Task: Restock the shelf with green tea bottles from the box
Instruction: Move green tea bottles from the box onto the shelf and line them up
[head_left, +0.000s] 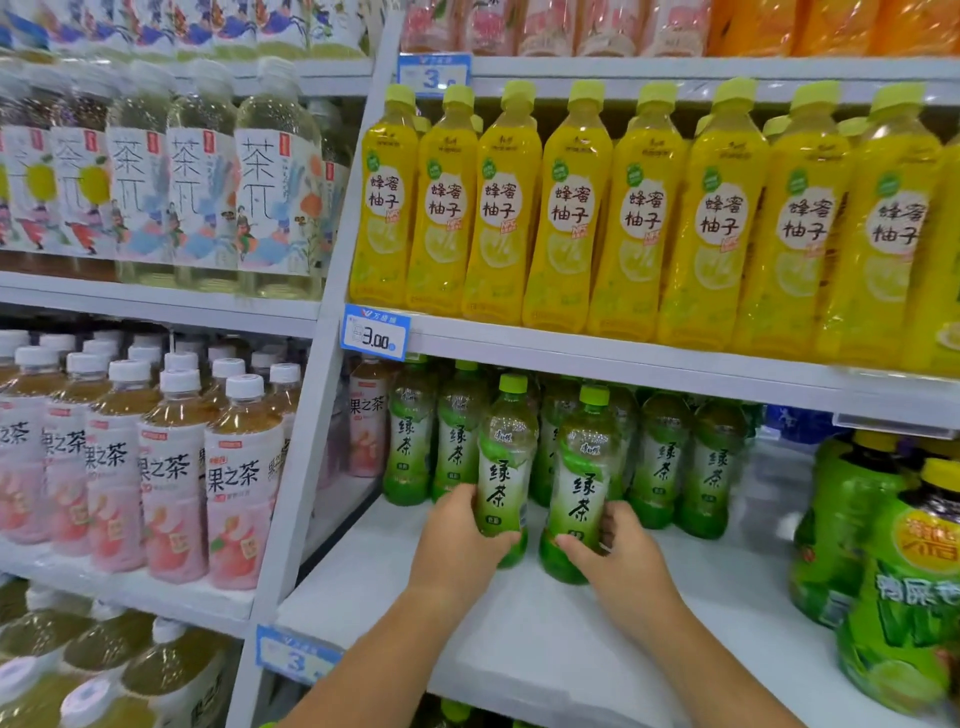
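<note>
Two green tea bottles stand upright on the white shelf (545, 639), side by side. My left hand (460, 540) grips the lower part of the left bottle (505, 467). My right hand (621, 556) grips the base of the right bottle (584, 478). Behind them, a row of several more green tea bottles (660, 457) stands at the back of the same shelf. The box is not in view.
Yellow honey-pomelo drinks (571, 208) fill the shelf above. Larger green bottles (893, 561) crowd the shelf's right end. Pink fruit tea bottles (171, 478) stand in the left bay beyond the upright post (306, 415). A price tag (375, 338) hangs above.
</note>
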